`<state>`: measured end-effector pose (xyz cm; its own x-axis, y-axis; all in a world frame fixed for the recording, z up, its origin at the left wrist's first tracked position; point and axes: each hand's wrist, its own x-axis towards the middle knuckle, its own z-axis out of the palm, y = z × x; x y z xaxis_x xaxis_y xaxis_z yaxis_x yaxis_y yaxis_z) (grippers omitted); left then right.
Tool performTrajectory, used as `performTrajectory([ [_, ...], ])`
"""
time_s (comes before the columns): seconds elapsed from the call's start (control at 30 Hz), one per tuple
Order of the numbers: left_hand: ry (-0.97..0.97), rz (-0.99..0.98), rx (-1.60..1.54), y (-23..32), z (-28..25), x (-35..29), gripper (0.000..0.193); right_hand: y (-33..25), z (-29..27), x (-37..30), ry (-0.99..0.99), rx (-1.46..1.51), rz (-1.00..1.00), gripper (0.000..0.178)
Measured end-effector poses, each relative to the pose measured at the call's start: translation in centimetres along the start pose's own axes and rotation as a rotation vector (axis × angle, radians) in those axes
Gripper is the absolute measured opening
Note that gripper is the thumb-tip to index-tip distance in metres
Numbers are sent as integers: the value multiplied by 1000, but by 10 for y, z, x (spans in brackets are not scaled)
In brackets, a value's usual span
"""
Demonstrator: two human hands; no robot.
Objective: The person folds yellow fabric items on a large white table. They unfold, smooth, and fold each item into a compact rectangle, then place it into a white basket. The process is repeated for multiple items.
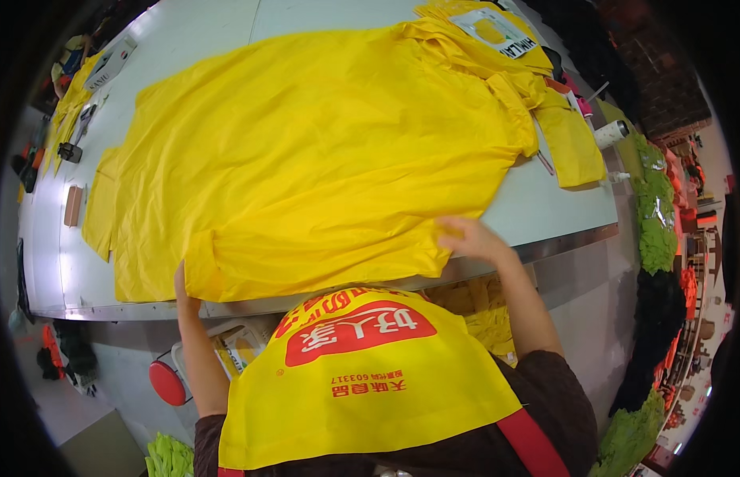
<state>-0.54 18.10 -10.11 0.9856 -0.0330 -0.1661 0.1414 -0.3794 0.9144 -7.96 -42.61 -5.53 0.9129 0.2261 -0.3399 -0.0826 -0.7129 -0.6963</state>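
Observation:
A large yellow garment (306, 151) of thin, creased fabric lies spread over the pale table, its gathered end toward the right. Its near edge is turned up into a folded strip. At the left end of that strip, my left hand (185, 290) grips the fabric, with most of its fingers hidden by the cloth. My right hand (472, 240) pinches the strip's other end, the thumb and fingertips closed at the edge. A yellow apron with red and white print (370, 381) covers my front.
The table (561, 208) has a metal front edge. Folded yellow pieces with a clear packet (493, 32) lie at the far right, near a white bottle (611, 133). A small brown block (73, 205) and a white box (112, 62) sit left. Below is a red round stool (170, 383).

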Motion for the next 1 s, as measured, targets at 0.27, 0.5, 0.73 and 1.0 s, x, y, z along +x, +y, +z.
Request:
performTrajectory([
  [0.27,-13,-163,321,60,-1,-11,39,98,-72,80,390,-644,502,67],
  [0.5,160,-126,701,116,43,-11,40,38,-63,105,432,-522,181,62],
  [0.73,523,319,-14,96,60,-13,22,-280,2,-33,-932,681,-1390,31],
  [1.0,554,121,238,2,44,-17,16,-281,11,-29,-1014,928,-1314,10],
])
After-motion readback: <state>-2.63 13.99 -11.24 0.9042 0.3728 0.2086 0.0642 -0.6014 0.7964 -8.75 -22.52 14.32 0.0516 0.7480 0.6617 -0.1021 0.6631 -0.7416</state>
